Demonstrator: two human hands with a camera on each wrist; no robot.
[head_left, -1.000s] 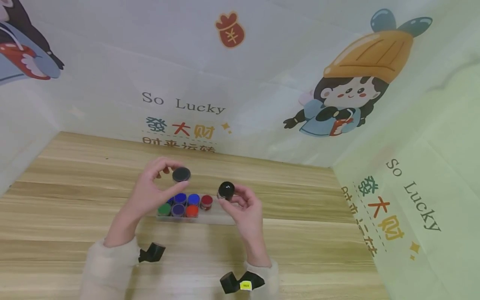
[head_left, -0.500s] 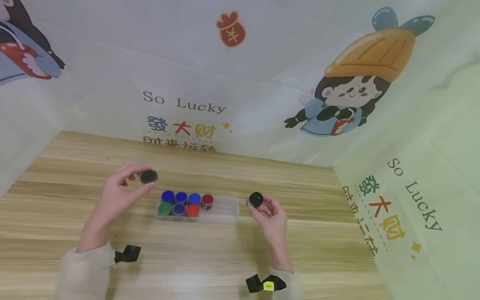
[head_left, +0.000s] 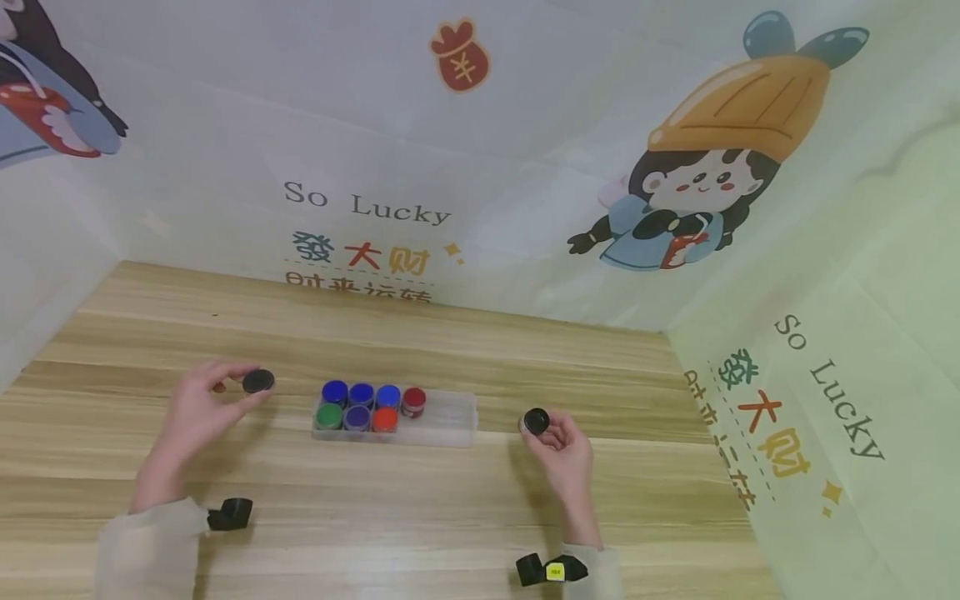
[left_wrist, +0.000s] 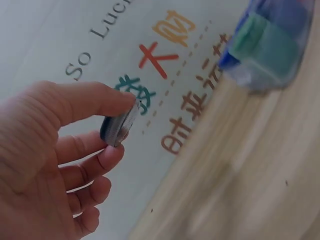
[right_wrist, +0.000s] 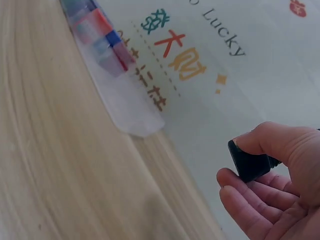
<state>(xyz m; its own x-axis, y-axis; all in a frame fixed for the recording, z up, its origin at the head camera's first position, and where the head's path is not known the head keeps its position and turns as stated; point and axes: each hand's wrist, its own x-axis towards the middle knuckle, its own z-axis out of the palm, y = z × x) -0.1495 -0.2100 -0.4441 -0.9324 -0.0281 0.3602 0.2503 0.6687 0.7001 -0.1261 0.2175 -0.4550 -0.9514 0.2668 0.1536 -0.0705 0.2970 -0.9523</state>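
In the head view my left hand (head_left: 197, 410) is off to the left, above the table. Between thumb and fingers it pinches a flat, round black lid (head_left: 258, 382); the left wrist view shows the lid (left_wrist: 119, 122) edge-on. Over on the right, my right hand (head_left: 564, 454) grips a small black jar (head_left: 536, 421). From the right wrist that jar (right_wrist: 250, 162) looks dark all over, with its far end partly hidden by the hand. Between the hands lies a clear plastic tray (head_left: 450, 421), which neither hand touches.
Several small paint jars fill the tray's left part: green (head_left: 328, 416), orange-red (head_left: 386, 419), dark red (head_left: 413, 402), and blue or purple ones. A printed cloth backdrop (head_left: 510, 208) stands behind the wooden table (head_left: 390, 517) and along its sides.
Both hands have drawn apart from over the tray, the left going leftward with the lid and the right going rightward with the jar. The tray has stayed put and is uncovered in view.
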